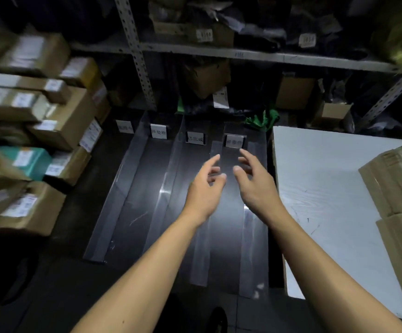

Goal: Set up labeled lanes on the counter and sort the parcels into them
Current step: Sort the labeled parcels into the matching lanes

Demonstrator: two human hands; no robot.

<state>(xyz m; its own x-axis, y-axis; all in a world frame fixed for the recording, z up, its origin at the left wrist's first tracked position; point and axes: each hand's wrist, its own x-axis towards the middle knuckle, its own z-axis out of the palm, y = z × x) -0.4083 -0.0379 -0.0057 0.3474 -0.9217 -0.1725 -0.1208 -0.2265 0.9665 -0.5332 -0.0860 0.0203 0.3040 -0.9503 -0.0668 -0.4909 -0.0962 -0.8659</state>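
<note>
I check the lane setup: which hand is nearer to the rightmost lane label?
Right. The right hand reaches just below the rightmost lane label; the left hand is lower and further left.

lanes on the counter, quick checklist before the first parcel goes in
1. Four label cards standing at the far end, rightmost card included: ok.
2. Label text readable: cannot tell, blurred.
3. Clear dividers in place between the lanes: ok.
4. Left hand and right hand free, fingers relaxed above the right lane: ok.
5. Parcels within reach, boxes stacked at left: ok.
6. Any parcel already in a lane: not ok, none visible.
</note>
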